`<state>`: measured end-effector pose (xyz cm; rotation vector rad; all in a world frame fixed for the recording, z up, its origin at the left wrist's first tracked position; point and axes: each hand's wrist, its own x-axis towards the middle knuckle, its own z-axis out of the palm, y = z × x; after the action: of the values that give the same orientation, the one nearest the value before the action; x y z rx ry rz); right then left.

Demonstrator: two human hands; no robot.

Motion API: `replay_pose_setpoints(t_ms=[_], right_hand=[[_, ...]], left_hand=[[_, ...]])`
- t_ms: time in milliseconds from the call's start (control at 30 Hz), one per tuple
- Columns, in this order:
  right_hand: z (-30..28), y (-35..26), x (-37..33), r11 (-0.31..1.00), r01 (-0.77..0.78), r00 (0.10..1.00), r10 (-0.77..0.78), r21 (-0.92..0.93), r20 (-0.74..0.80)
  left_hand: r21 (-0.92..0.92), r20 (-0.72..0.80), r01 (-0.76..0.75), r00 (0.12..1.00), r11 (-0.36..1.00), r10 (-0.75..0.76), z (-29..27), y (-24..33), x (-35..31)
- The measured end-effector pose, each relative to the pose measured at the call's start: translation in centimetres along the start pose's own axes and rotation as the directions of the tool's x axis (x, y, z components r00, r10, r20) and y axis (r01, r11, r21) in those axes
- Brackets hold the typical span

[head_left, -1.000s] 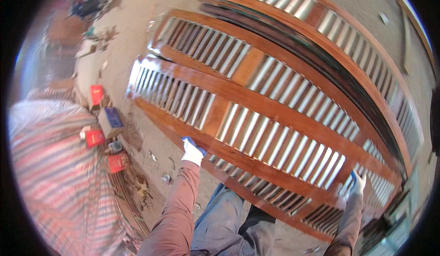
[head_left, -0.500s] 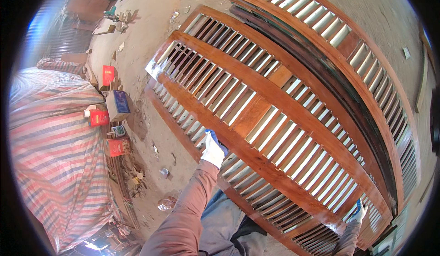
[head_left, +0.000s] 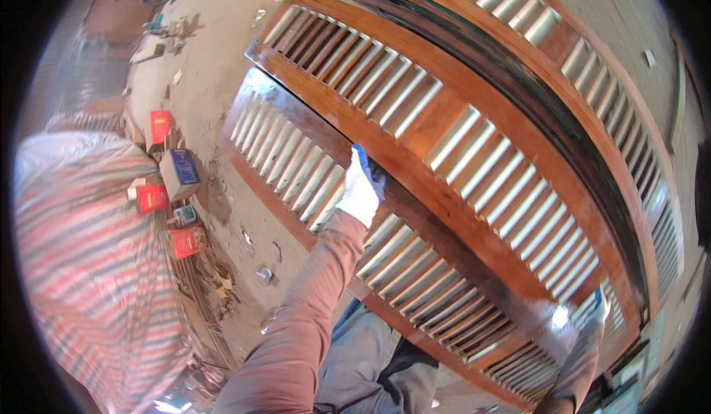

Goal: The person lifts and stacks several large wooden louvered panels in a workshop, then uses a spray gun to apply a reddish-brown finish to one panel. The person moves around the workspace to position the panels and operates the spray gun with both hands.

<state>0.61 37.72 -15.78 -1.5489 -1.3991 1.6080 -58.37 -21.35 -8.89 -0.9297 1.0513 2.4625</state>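
My left hand [head_left: 362,190], in a white glove with blue on it, is closed on the near long edge of a reddish-brown louvered wooden shutter [head_left: 426,136]. At the same shutter's right end, my right hand [head_left: 602,309], gloved alike, is closed round the edge. Most of its fingers are hidden. Pale slats fill the shutter on both sides of a solid middle rail. Nearer to me lies a second louvered shutter [head_left: 296,110], partly under the held one, and my left forearm crosses over it.
Beyond the held shutter stands a stack of louvered shutters [head_left: 533,55]. Striped sheeting [head_left: 89,266] covers a heap at left. Beside it are red boxes [head_left: 160,127], a blue-and-tan carton [head_left: 180,175] and a small can [head_left: 182,216]. Scraps litter the dirt floor [head_left: 229,66].
The held shutter has moved away from me and now covers the far shutter's slats. More of the near shutter shows. Both hands have moved up the view with it.
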Motion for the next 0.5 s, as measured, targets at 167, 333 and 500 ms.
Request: replay_pose_setpoints(t_ms=[167,333,500], right_hand=[[7.3,-0.9,-3.1,0.712,0.139,0.805,-0.486,-0.689,-0.34],[9.9,-1.9,-17.5,0.548,0.144,0.763,-0.592,-0.824,-0.261],[3.5,5.3,-45.0,0.315,-0.406,0.881,-0.113,-0.858,-0.458]], left_hand=[[0.7,0.253,-0.473,0.865,0.535,0.434,3.1,3.5,-10.3],[0.749,0.448,-0.412,0.892,-0.519,-0.06,-2.5,0.1,-16.2],[0.518,0.123,-0.534,0.819,-0.668,-0.56,-11.2,-6.3,-23.2]])
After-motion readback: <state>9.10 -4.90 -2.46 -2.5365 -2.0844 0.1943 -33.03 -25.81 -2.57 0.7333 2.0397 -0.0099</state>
